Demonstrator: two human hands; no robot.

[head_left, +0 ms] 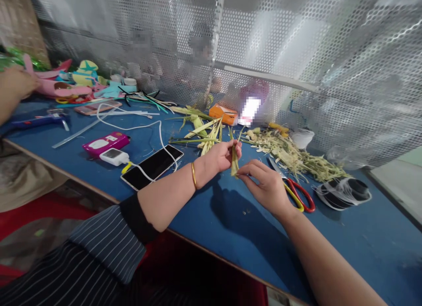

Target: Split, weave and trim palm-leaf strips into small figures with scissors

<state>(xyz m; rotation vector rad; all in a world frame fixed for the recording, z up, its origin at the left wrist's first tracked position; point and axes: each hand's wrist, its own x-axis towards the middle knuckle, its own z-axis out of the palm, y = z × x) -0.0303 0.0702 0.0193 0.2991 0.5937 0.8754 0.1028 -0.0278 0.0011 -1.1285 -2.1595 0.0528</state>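
- Since two hands are busy with it, a pale green leafy bundle (234, 162) is held up off the surface (204, 235), well inside every edge; I suppose that gives the fingers room underneath.
- The left hand (227, 155) has its fingers curled round the bundle's upper part, probably so that the strands stay gathered as one clump.
- The right hand (265, 180) pinches the lower end between thumb and fingertips, a light hold that, from where I stand, looks suited to fine adjusting.
- Scissors (298, 196) lie just beside the right hand, blades pointing toward the far edge, which seems to suit an easy reach.
- A spool of thread (343, 194) rests nearer the right edge, likely set there to be handy without crowding the fingers.
- Loose strips (214, 134) and a heap of shredded trimmings (290, 156) sit toward the far edge, apparently there to be out of the hands' way.
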